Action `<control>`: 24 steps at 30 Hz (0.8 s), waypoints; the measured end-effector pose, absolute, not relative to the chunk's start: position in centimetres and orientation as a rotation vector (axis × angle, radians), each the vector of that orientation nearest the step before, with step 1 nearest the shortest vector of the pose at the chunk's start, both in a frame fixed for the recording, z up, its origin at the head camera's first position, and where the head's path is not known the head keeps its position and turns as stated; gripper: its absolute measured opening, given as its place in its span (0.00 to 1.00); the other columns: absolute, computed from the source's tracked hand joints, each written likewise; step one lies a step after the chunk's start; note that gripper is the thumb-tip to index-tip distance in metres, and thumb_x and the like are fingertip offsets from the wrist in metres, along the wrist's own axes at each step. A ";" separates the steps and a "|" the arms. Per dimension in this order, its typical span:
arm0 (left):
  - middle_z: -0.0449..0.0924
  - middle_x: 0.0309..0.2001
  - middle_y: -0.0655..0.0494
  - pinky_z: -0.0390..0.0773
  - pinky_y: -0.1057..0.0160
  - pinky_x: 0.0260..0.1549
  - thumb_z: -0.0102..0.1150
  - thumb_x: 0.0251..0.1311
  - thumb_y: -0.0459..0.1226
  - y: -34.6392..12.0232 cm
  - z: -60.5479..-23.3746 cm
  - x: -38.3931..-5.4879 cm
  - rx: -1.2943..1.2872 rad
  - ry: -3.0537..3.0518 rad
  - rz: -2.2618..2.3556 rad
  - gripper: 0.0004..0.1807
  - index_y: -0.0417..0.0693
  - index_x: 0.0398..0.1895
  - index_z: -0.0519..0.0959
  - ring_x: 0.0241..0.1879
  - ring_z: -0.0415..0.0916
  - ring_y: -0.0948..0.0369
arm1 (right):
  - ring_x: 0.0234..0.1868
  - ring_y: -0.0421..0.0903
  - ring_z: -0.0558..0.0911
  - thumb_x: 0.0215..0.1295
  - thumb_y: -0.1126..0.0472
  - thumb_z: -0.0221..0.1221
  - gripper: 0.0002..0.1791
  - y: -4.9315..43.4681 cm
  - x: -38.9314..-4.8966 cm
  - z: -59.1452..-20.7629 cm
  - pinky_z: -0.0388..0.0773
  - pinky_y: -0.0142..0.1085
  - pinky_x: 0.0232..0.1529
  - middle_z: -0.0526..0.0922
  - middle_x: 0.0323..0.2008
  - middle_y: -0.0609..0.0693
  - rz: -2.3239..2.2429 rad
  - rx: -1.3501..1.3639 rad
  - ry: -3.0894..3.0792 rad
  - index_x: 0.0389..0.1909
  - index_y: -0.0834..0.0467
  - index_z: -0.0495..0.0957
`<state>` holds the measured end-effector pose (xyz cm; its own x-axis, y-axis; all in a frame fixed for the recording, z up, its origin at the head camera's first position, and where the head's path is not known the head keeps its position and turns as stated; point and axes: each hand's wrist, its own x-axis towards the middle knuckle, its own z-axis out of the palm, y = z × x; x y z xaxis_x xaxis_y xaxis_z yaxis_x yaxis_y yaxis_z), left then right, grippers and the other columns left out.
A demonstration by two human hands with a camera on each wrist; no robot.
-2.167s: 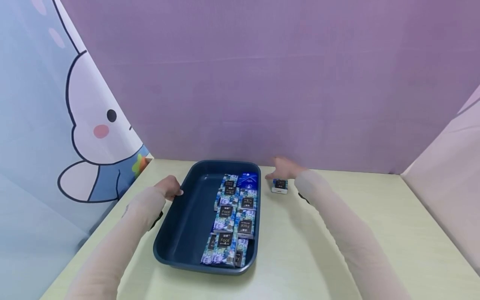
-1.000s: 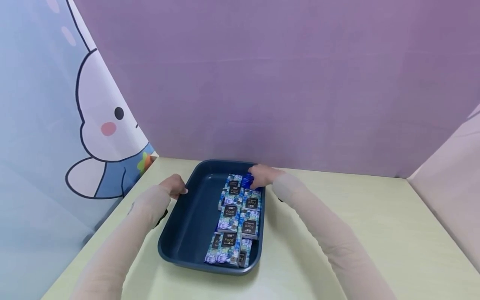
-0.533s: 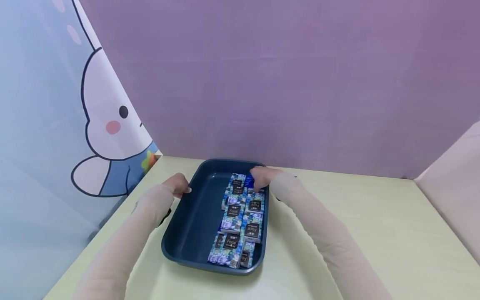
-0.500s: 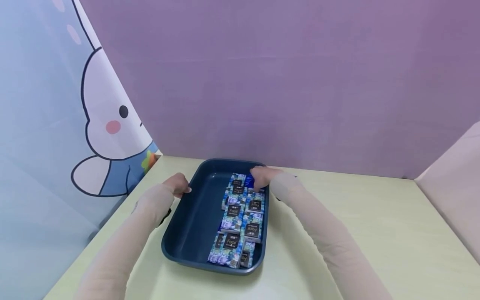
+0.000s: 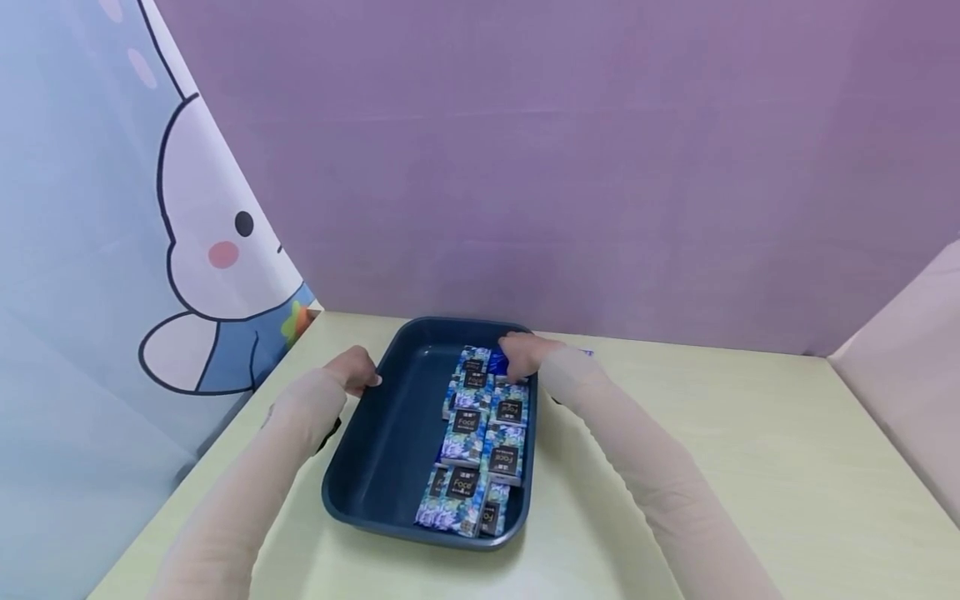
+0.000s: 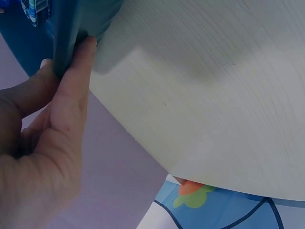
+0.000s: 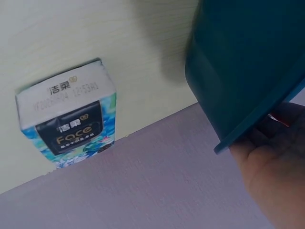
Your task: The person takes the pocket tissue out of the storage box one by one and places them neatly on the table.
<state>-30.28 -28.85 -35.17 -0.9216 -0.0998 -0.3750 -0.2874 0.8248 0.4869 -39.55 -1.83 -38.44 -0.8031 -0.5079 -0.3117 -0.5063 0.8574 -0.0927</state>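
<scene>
A deep dark blue plastic tray (image 5: 386, 442) stands on the table. Its left rim is pinched between thumb and fingers of my left hand (image 5: 352, 369), as the left wrist view shows. My right hand (image 5: 525, 352) reaches over the far right corner; its fingertips are hidden behind the rim in the right wrist view. Beside those fingers lies a plain blue packet (image 5: 497, 363). Several flowered tissue packs (image 5: 465, 437) fill the tray's right half, some overlapping. Another tissue pack (image 7: 71, 109) sits on the table outside, mostly hidden behind my right forearm in the head view.
The pale wood-grain table (image 5: 750, 442) stretches to the right of the tray. A purple cloth wall (image 5: 562, 167) rises close behind the tray. On the left hangs a light blue cloth (image 5: 75, 333) with a cartoon print; a pale panel (image 5: 907, 333) stands at right.
My right hand has moved left, from over the tissue pack on the table to the tray's far right corner, and has stayed there. My left hand keeps its hold on the rim.
</scene>
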 end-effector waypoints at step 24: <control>0.73 0.36 0.47 0.75 0.57 0.35 0.49 0.60 0.32 -29.4 -35.9 -28.8 -0.354 2.618 0.926 0.08 0.36 0.39 0.73 0.33 0.70 0.56 | 0.68 0.53 0.58 0.51 0.48 0.64 0.48 -1.1 -38.1 -36.0 0.62 0.45 0.63 0.55 0.69 0.55 -0.025 -0.878 2.724 0.70 0.58 0.51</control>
